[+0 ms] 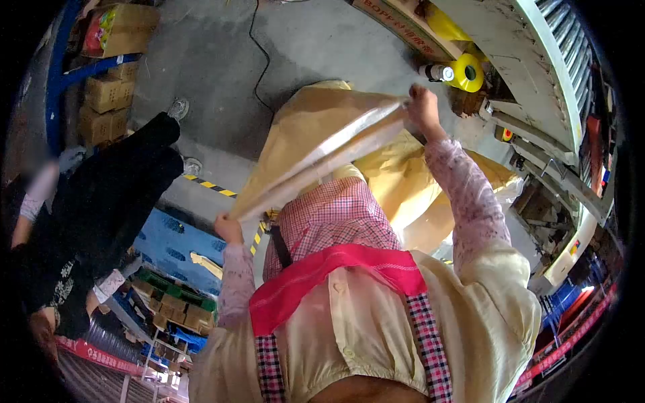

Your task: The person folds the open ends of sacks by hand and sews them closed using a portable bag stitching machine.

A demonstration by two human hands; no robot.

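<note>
A large tan sack [302, 127] is stretched out in front of my body, its mouth edge pulled into a long slanting line with a pale shiny inner side. My left hand [230, 229] is closed on the near left corner of that edge. Farther out and to the right, my right hand [423, 111] grips the other end in a fist. Beside my checked apron, more yellow-brown sack material [396, 178] lies in folds under my right arm; whether it joins the held sack I cannot tell.
At the left stands another person in black clothes [114, 174]. Brown cartons [107, 94] are stacked by a blue frame. To the right are a yellow tape roll [467, 72], a long carton [403, 27] and a roller conveyor [568, 33]. A black cable [259, 67] crosses the floor.
</note>
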